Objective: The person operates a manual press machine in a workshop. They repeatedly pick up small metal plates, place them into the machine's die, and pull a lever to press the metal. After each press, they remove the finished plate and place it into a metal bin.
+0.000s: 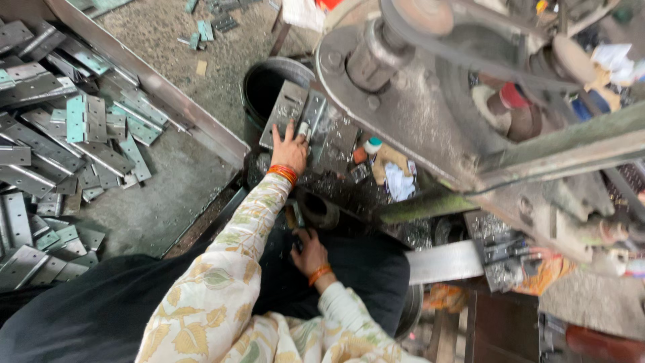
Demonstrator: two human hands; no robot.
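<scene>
My left hand (290,149) lies with fingers spread on a flat metal hinge plate (285,107) beside the black bucket (265,84) (stiff, thin, likely sharp-edged, best pinched at its long sides), right hand (310,254) loosely curled, empty I think.

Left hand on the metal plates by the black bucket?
Yes. The left hand is stretched out with its fingers resting on the grey metal plates stacked right beside the black bucket.

A heap of flat grey metal hinges (60,141) covers the floor at left, beside a long metal rail (154,84). A dark round bucket (265,84) stands near a large belt-driven machine (430,101) — greasy, grey, filling the upper right.
</scene>
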